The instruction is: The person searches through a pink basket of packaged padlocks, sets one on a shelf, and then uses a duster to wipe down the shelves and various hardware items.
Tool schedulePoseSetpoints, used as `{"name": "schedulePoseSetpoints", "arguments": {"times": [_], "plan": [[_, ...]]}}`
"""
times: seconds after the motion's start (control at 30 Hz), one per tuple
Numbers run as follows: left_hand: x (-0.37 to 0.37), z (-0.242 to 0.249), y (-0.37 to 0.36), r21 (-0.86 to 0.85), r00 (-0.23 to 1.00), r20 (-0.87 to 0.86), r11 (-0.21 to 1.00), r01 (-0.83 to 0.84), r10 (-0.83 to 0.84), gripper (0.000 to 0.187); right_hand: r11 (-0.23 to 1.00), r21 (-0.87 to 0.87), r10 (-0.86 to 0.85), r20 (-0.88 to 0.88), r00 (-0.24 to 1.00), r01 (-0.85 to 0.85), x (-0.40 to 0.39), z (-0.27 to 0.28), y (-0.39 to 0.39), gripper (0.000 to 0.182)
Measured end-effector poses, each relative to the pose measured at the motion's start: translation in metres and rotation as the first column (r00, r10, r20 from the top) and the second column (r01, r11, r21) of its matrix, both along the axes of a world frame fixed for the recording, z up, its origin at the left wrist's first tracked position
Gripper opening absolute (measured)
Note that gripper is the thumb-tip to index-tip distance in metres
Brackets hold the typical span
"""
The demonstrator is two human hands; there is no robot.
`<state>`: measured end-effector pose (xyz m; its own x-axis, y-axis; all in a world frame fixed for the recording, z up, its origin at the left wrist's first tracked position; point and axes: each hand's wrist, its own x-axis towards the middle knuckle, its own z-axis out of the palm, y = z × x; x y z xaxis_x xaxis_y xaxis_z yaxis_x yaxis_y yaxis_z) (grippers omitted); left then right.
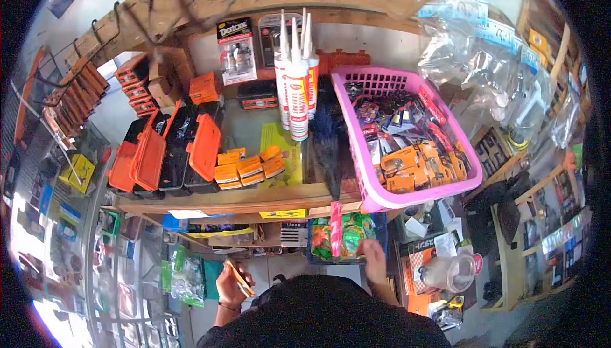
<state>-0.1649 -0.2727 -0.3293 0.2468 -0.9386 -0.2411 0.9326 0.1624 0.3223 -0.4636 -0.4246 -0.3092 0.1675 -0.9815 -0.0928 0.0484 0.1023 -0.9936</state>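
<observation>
My left hand (230, 286) is closed around a thin orange-and-white packet (240, 278), held edge-on in front of my body, below the shelf. My right hand (372, 257) hangs at the right side of a blue basket (310, 246) filled with green and orange packets (344, 236). Its fingers look loosely apart, with nothing visible in them. A pink-handled duster (336, 227) with dark bristles hangs over the shelf edge, just left of that hand. Small orange packs (248, 168) lie grouped on the shelf, up and right of my left hand.
White silicone tubes (298, 103) stand mid-shelf. A pink basket (417, 200) full of packaged goods overhangs the shelf edge. Orange-lidded black cases (205, 147) stand left. A clear plastic cup (453, 273) and scissors (453, 303) are at right. A glass display case (127, 265) is left.
</observation>
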Motion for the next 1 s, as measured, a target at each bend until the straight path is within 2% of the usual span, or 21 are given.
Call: {"name": "schedulePoseSetpoints", "arguments": {"times": [0.03, 0.1, 0.13, 0.17, 0.23, 0.27, 0.33, 0.4, 0.43, 0.47, 0.53, 0.57, 0.6, 0.63, 0.7, 0.77, 0.8, 0.87, 0.9, 0.93, 1.0], "plan": [[-0.001, 0.003, 0.004, -0.015, 1.0, 0.0, 1.0, 0.018, -0.018, 0.015, 1.0, 0.006, 0.009, -0.003, 1.0, -0.009, 0.009, 0.003, 0.001, 0.02], [0.005, -0.005, 0.003, -0.124, 0.996, 0.025, 0.989, 0.084, -0.082, 0.015, 0.964, 0.205, 0.129, 0.197, 0.972, -0.17, 0.029, 0.015, -0.008, 0.025], [0.008, -0.001, -0.006, -0.192, 0.985, -0.044, 0.969, 0.153, -0.165, 0.017, 0.921, 0.346, 0.116, 0.196, 0.974, -0.18, 0.036, 0.015, -0.021, 0.027], [0.01, 0.004, -0.018, -0.23, 0.976, -0.006, 0.95, 0.209, -0.217, 0.019, 0.961, 0.134, 0.249, -0.057, 0.967, -0.24, 0.042, 0.01, -0.038, 0.028], [0.011, 0.016, -0.051, -0.267, 0.963, 0.044, 0.926, 0.268, -0.267, 0.02, 0.966, 0.086, 0.254, -0.107, 0.961, -0.245, 0.061, 0.017, -0.059, 0.029], [0.01, 0.027, -0.07, -0.3, 0.944, 0.125, 0.895, 0.331, -0.307, 0.02, 0.937, 0.237, 0.253, 0.04, 0.967, -0.255, 0.071, 0.047, -0.057, 0.025], [0.004, 0.041, -0.099, -0.326, 0.936, 0.113, 0.877, 0.352, -0.334, 0.026, 0.897, 0.382, 0.174, 0.158, 0.972, -0.222, 0.081, 0.051, -0.066, 0.02], [-0.005, 0.059, -0.114, -0.241, 0.937, 0.129, 0.906, 0.347, -0.324, 0.03, 0.888, 0.395, 0.118, 0.3, 0.947, -0.236, 0.077, 0.04, -0.056, 0.015], [-0.005, 0.064, -0.121, -0.273, 0.916, 0.19, 0.877, 0.395, -0.353, 0.035, 0.892, 0.421, 0.06, 0.257, 0.965, -0.167, 0.076, 0.05, -0.04, 0.017], [-0.004, 0.07, -0.128, -0.291, 0.914, 0.189, 0.868, 0.402, -0.359, 0.035, 0.885, 0.419, 0.123, 0.212, 0.97, -0.204, 0.067, 0.044, -0.03, 0.016], [0.0, 0.081, -0.143, -0.222, 0.895, 0.223, 0.874, 0.433, -0.387, 0.046, 0.937, 0.349, 0.081, -0.141, 0.987, -0.027, 0.051, 0.037, 0.002, 0.016], [0.007, 0.077, -0.157, -0.203, 0.899, 0.148, 0.877, 0.435, -0.412, 0.056, 0.974, 0.227, 0.046, -0.323, 0.945, 0.03, 0.041, 0.028, 0.021, 0.021], [0.008, 0.087, -0.169, -0.304, 0.893, 0.118, 0.841, 0.449, -0.434, 0.059, 0.995, -0.052, -0.104, -0.473, 0.875, 0.091, 0.032, 0.013, 0.041, 0.027], [0.008, 0.091, -0.182, -0.317, 0.891, 0.134, 0.832, 0.454, -0.435, 0.061, 0.929, -0.355, -0.3, -0.553, 0.778, 0.106, 0.024, 0.0, 0.058, 0.031], [0.004, 0.096, -0.208, -0.324, 0.885, 0.142, 0.824, 0.465, -0.444, 0.062, 0.953, -0.277, -0.275, -0.622, 0.734, 0.122, 0.008, -0.012, 0.093, 0.031], [-0.005, 0.101, -0.233, -0.264, 0.846, 0.287, 0.812, 0.521, -0.449, 0.065, 0.966, -0.205, -0.257, -0.664, 0.702, 0.159, 0.007, -0.007, 0.108, 0.032], [-0.011, 0.106, -0.244, -0.259, 0.836, 0.296, 0.803, 0.537, -0.463, 0.065, 0.98, -0.149, -0.196, -0.659, 0.726, 0.129, 0.011, 0.001, 0.113, 0.033], [-0.023, 0.11, -0.259, -0.202, 0.818, 0.159, 0.793, 0.575, -0.553, 0.061, 0.988, -0.086, -0.152, -0.635, 0.758, 0.126, 0.019, 0.004, 0.117, 0.034], [-0.023, 0.099, -0.271, -0.27, 0.771, 0.136, 0.725, 0.634, -0.623, 0.063, 0.996, -0.021, -0.083, -0.599, 0.797, 0.088, 0.023, 0.004, 0.116, 0.034], [-0.026, 0.099, -0.273, -0.256, 0.752, 0.148, 0.71, 0.656, -0.642, 0.063, 0.998, 0.041, -0.015, -0.556, 0.831, 0.046, 0.027, 0.002, 0.117, 0.035], [-0.032, 0.1, -0.276, -0.276, 0.733, 0.228, 0.68, 0.68, -0.641, 0.073, 0.998, 0.029, -0.032, -0.514, 0.857, 0.055, 0.035, -0.003, 0.119, 0.036]]}}
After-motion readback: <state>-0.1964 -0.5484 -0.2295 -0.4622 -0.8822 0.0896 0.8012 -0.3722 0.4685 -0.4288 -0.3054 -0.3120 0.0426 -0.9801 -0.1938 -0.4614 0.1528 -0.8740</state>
